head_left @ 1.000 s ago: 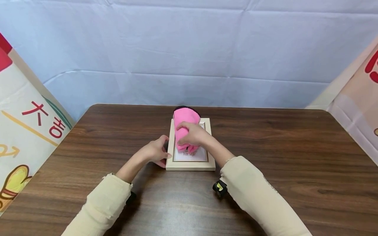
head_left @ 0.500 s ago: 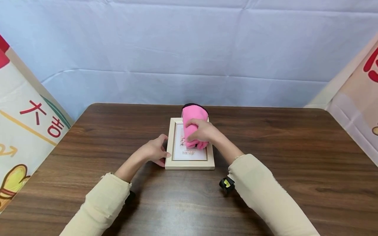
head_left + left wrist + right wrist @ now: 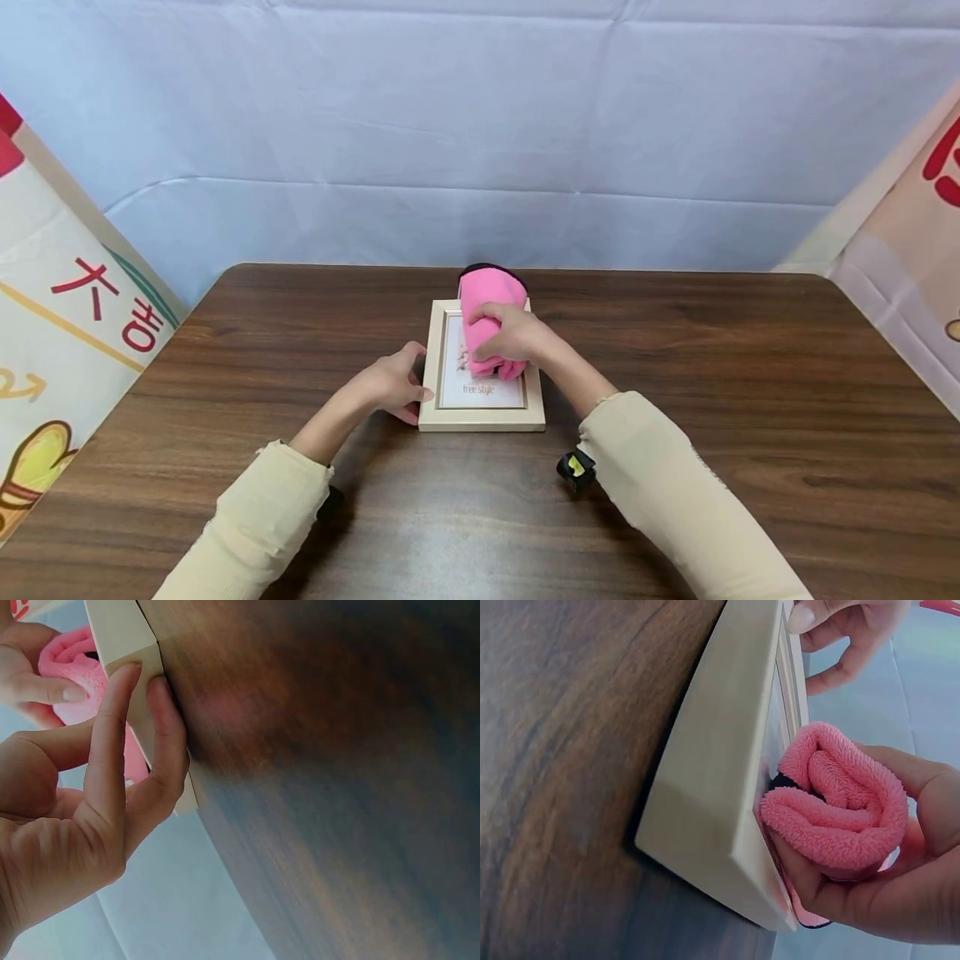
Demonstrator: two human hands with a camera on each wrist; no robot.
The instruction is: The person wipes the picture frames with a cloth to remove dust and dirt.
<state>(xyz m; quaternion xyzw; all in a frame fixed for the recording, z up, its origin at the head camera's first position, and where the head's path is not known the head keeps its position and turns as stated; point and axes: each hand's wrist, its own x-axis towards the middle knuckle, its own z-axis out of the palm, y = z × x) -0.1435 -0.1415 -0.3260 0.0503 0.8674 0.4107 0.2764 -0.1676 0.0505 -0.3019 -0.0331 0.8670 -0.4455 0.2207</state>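
Observation:
A cream picture frame (image 3: 480, 419) lies flat on the table, its printed sheet showing "free style". My right hand (image 3: 513, 335) grips a folded pink cloth (image 3: 491, 287) with dark edging and holds it against the upper right of the picture. In the right wrist view the cloth (image 3: 836, 802) is rolled in thick layers, fingers curled round it. My left hand (image 3: 393, 383) holds the left side of the picture frame; the left wrist view shows two fingertips (image 3: 124, 675) pressed to the frame's outer side (image 3: 142, 712).
The brown wooden table (image 3: 712, 375) extends on both sides of the picture frame. A pale blue cloth backdrop (image 3: 450, 125) hangs behind it. Printed banners stand at the left (image 3: 45, 333) and right (image 3: 915, 250). Black devices sit under both wrists.
Compared with a second ago, my right hand and the pink cloth are farther right on the picture, uncovering its left part. Since half a second ago they have barely shifted. My left hand stays in place.

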